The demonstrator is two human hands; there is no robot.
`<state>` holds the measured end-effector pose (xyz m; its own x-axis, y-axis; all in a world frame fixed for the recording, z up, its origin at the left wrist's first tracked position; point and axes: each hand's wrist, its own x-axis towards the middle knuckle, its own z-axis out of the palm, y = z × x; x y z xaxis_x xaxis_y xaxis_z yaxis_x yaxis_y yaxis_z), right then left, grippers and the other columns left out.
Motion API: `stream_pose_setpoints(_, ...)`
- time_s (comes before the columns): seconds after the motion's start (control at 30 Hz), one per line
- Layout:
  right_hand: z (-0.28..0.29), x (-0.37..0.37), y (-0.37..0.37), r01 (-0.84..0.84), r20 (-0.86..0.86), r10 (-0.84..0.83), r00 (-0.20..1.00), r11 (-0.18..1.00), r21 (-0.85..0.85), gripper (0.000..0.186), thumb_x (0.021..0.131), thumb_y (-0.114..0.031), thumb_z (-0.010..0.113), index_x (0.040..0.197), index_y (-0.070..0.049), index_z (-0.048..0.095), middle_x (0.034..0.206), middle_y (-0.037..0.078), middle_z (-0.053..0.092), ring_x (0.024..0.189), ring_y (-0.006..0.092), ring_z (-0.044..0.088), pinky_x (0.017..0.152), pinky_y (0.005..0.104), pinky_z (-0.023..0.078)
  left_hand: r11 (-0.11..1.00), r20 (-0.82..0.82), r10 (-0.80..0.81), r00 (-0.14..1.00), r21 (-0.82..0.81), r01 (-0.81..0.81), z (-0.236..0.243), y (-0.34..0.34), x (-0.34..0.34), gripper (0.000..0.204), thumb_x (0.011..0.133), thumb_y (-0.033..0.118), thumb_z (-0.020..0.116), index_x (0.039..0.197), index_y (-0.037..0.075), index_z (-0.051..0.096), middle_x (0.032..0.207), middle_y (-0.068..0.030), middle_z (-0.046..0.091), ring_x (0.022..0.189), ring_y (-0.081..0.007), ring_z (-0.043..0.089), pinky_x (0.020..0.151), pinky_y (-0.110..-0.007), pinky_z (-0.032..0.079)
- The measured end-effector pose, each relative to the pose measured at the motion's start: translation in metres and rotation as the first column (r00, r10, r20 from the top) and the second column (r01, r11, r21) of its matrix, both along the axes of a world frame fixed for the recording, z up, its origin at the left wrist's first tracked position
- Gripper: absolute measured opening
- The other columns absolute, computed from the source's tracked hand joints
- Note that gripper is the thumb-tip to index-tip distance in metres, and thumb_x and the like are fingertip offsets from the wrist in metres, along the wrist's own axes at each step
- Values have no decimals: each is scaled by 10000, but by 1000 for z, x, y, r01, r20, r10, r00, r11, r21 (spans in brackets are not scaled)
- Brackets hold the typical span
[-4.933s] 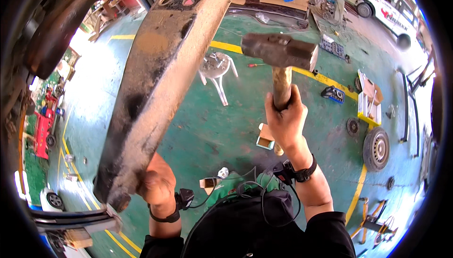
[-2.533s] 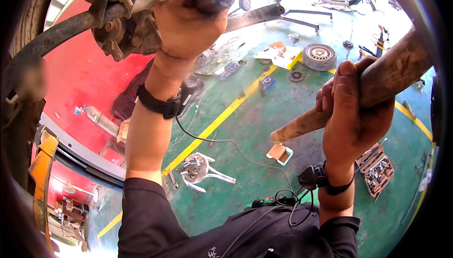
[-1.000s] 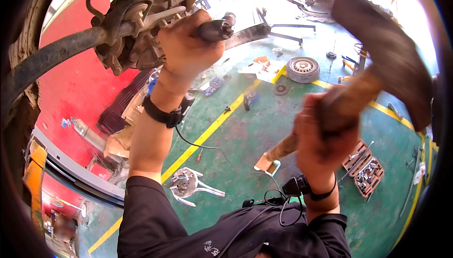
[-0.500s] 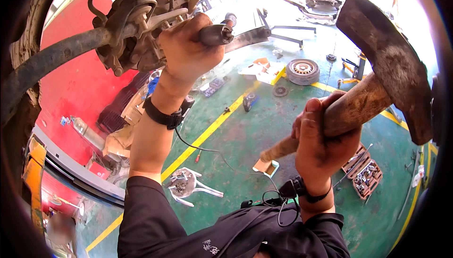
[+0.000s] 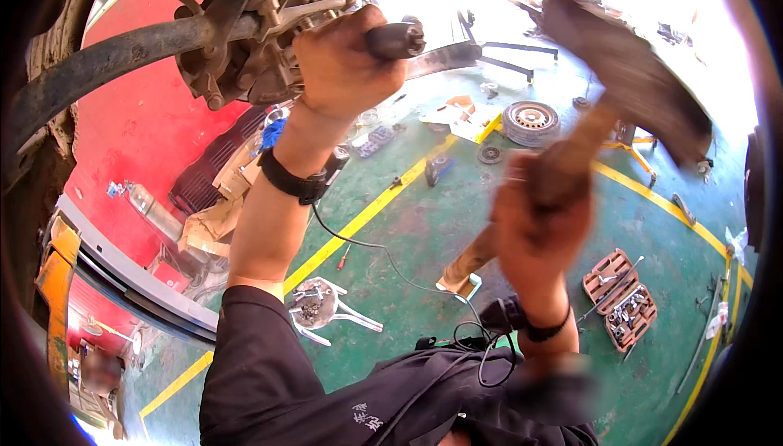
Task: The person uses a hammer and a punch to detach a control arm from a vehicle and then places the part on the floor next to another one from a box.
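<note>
Overhead at upper left is a greasy suspension assembly (image 5: 236, 71), with a curved bar (image 5: 106, 66) running through it. My left hand (image 5: 342, 66) is closed round a short black cylindrical tool (image 5: 391, 40) beside the assembly; where its far end rests is hidden. My right hand (image 5: 538, 217) grips the wooden handle (image 5: 595, 128) of a large hammer. The hammer head (image 5: 624, 71), blurred by motion, is raised at upper right, apart from the black tool. A dark cable runs down from my left wrist.
On the green floor are a white stool with small parts (image 5: 322, 307), an open socket case (image 5: 628, 307), a tyre (image 5: 530, 122), boxes (image 5: 461, 119) and a screwdriver (image 5: 342, 258). A red wall (image 5: 122, 144) and orange metal post (image 5: 57, 283) stand left. Lift arms (image 5: 514, 58) extend behind.
My left hand has left the large arm it held at first for the black tool under the assembly. In the last half second the hammer has swung leftward toward it and blurred.
</note>
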<state>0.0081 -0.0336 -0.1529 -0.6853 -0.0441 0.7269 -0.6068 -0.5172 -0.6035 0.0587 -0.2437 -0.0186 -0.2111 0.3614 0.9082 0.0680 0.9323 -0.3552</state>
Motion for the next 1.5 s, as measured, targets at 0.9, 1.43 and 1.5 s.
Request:
stream_pose_setpoints(0.9,7,-3,-3,68,-197,-33,980,982,177,267,813,-45,669,1034,-7,525,652,124,560,529,232,562,544,304,457,995,56,-16,998,95,10,1,-3,6,210,682,112,727,631,96,524,527,-71,507,430,-203,424,448,-290,420)
stream_pose_setpoints(1.43,2,4,10,61,-122,-31,992,965,256,314,781,-29,690,1029,2,500,752,141,627,632,275,638,603,330,499,995,37,8,999,100,-12,0,-3,10,320,727,180,797,632,83,508,530,-66,501,455,-237,471,468,-310,420)
stream_pose_setpoints(1.5,-15,1,11,25,74,-33,997,994,105,299,801,-34,703,1031,17,518,762,76,631,637,139,602,611,275,491,993,48,22,999,111,-28,1,-3,11,270,737,168,783,671,89,533,562,-60,529,478,-242,506,483,-315,434)
